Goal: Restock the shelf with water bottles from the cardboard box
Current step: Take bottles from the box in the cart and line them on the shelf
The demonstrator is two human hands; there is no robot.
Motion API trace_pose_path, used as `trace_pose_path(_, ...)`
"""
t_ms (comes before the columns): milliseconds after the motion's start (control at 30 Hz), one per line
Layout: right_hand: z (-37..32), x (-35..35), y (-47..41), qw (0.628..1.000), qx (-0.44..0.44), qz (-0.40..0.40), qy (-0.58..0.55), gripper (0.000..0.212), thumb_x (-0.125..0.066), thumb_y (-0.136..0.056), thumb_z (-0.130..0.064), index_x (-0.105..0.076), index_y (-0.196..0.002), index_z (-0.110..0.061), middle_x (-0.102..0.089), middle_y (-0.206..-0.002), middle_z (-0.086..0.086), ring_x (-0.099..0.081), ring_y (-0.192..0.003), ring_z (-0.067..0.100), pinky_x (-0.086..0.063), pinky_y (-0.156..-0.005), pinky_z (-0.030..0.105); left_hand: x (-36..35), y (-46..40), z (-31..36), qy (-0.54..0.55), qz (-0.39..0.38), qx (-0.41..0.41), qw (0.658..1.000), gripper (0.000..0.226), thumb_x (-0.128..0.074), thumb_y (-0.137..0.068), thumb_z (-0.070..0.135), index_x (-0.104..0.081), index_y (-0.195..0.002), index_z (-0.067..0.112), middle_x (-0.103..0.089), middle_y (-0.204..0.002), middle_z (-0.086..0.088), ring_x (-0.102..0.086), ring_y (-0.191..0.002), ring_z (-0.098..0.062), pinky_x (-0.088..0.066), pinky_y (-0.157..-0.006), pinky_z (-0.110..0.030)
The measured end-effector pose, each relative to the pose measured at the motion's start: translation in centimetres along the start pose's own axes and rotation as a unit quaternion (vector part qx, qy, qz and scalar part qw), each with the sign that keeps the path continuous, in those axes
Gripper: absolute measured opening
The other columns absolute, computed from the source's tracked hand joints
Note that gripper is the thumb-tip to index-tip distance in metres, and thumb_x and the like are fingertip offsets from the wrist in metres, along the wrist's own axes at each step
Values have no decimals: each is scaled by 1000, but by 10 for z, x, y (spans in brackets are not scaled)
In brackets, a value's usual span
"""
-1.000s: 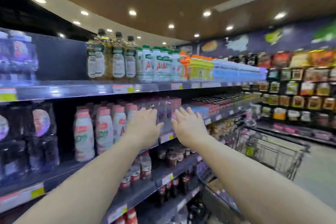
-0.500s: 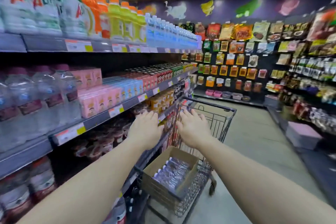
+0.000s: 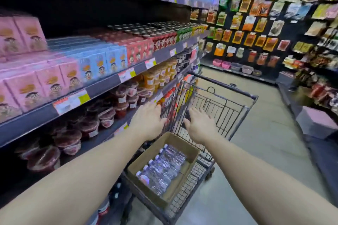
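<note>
Both arms stretched forward over a wire shopping cart point(image 3: 217, 107). Left hand point(image 3: 148, 121) flat, fingers straight and spread, holding nothing. Right hand point(image 3: 199, 127) likewise flat and wide, empty, palm down. Open cardboard box point(image 3: 139, 163) sits in the cart, below the hands, with clear water bottles point(image 3: 161, 168) lying inside. Stocked shelf point(image 3: 102, 86) just left of cart.

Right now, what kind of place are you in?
Most likely a supermarket aisle. Long dark shelves with price tags hold pink and blue drink cartons, a black wire shopping trolley carries a brown cardboard box of clear water bottles, and colourful snack packets hang on the far wall.
</note>
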State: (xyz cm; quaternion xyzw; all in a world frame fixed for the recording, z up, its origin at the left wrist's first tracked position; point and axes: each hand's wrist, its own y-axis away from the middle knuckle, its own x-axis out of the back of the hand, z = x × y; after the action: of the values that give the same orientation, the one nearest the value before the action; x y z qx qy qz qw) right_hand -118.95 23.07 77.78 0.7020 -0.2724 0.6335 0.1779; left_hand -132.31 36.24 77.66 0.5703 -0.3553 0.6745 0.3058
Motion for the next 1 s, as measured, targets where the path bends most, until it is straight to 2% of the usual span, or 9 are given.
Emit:
trace_pose_path(67,11,-32,-38,999,26,-35,-12,50,-34,-102,-40,-34,-145,-15,-33,-155,4,-22,-146,27,-17,-118,51,-29,-25,-12,-1,-13,35,999,53,-41,-98,48,-49,-131,7,-52,-136,-13,-43,-128,-32,-37,-107,-42)
trace_pose_path(167,30,-88,-94,993,57,-99,-27,47,-37,-101,-37,-39,-141,-13,-41,-149,7,-29,-142,28,-23,-114,50,-72,-56,-27,-4,-37,91,995,46,-43,-97,47,-53,-120,9,-57,-123,-10,-49,-118,-31,-40,-99,-42)
trace_pose_path(233,43,-123,-126,986,77,-143,-26,42,-40,-99,-38,-44,-133,-13,-49,-138,7,-38,-133,29,-31,-107,47,-104,-71,-35,-4,-60,141,988,48,-44,-97,47,-52,-124,9,-56,-129,-11,-47,-123,-32,-38,-103,-44)
trace_pose_path(300,57,-153,-154,979,83,-183,-26,37,-42,-98,-38,-48,-125,-13,-53,-131,8,-44,-125,30,-36,-102,45,-140,-82,-39,-3,-96,183,978,58,-43,-97,49,-44,-138,8,-47,-144,-13,-38,-136,-34,-30,-113,-44)
trace_pose_path(433,79,-212,-188,961,109,-253,-15,35,-41,-98,-38,-47,-123,-14,-55,-128,12,-48,-121,33,-42,-98,45,-201,-85,-39,-3,-151,244,958,68,-43,-97,49,-32,-150,8,-34,-156,-14,-28,-145,-33,-24,-118,-42)
trace_pose_path(733,62,-345,-166,902,127,-412,16,45,-49,-97,-36,-43,-133,-8,-53,-132,18,-49,-125,35,-44,-99,40,-311,-39,-45,88,-230,338,908,69,-45,-98,46,-28,-152,8,-31,-159,-14,-24,-147,-31,-20,-121,-42)
trace_pose_path(833,52,-383,-144,879,113,-463,-12,50,-53,-94,-21,-38,-141,-12,-51,-136,17,-52,-124,34,-45,-99,40,-337,-29,-48,110,-233,349,901,72,-52,-95,44,-28,-152,9,-29,-159,-13,-23,-147,-29,-18,-122,-39)
trace_pose_path(900,50,-403,-130,859,101,-502,5,48,-53,-93,-12,-37,-139,-7,-54,-133,15,-55,-123,33,-45,-98,39,-353,-22,-50,120,-243,355,895,77,-55,-92,47,-25,-153,10,-26,-161,-12,-19,-149,-28,-17,-122,-40)
trace_pose_path(1000,47,-422,-108,844,79,-530,13,56,-61,-92,-17,-35,-140,-5,-53,-133,16,-54,-123,29,-46,-97,37,-367,-13,-50,141,-262,362,883,81,-54,-93,50,-19,-156,12,-19,-163,-10,-14,-151,-28,-13,-123,-41)
